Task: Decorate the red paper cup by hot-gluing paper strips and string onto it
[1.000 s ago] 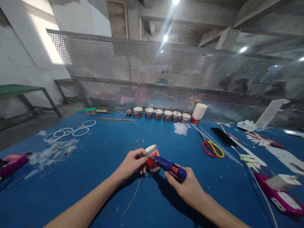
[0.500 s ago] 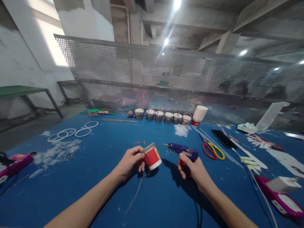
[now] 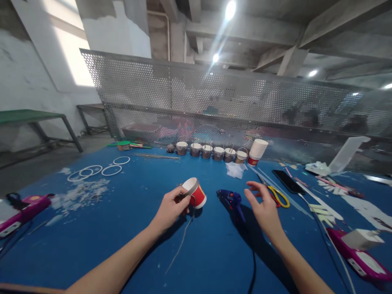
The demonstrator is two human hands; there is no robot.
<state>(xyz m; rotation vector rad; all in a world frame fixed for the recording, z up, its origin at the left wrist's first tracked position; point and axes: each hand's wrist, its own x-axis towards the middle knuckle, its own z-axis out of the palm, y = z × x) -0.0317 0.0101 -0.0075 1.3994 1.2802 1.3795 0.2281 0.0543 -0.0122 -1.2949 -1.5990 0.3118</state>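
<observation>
A small red and white paper cup (image 3: pixel 199 197) is tilted on its side in my left hand (image 3: pixel 174 206), the fingers closed round its rim end. Grey cord is wound round the rim, and a loose tail of cord (image 3: pixel 181 244) trails down toward me. To the right of the cup a blue hot glue gun (image 3: pixel 232 199) rests on the blue table, its black cable running toward me. My right hand (image 3: pixel 261 206) hovers just right of the glue gun, fingers apart and holding nothing. Red and yellow scissors (image 3: pixel 280 197) lie behind that hand.
Several cord-wrapped cups (image 3: pixel 218 153) line the back beside a stack of paper cups (image 3: pixel 258 150). White rings (image 3: pixel 112 170) lie at left. A phone (image 3: pixel 288 181) and magenta power strips (image 3: pixel 357 257) flank the right; a perforated metal screen (image 3: pixel 196 94) stands behind.
My right hand has let go of the glue gun, now on the table, and moved right with fingers spread. The cup in my left hand has turned so its open mouth shows more.
</observation>
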